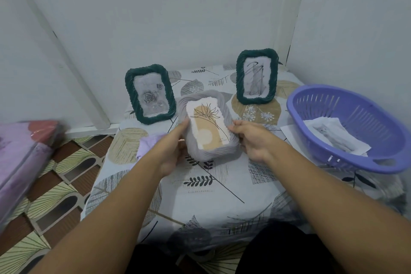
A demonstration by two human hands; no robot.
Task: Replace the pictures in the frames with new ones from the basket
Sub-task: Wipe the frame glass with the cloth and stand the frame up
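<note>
At the centre of the picture both hands hold the grey frame (205, 127) tilted face-up above the table (222, 184), probably so its picture (208, 125) can be checked or the frame turned over to reach its back; the left hand (171, 151) grips the left edge, forefinger laid straight along the rim to steady it; the right hand (253, 140) curls round the right edge. Two green frames stand propped upright, apparently on display: one (148, 93) at centre left, one (256, 77) at upper right. The basket (347, 127), at right within easy reach, holds loose prints (335, 135); another sheet (289, 132) lies beside it on the cloth.
</note>
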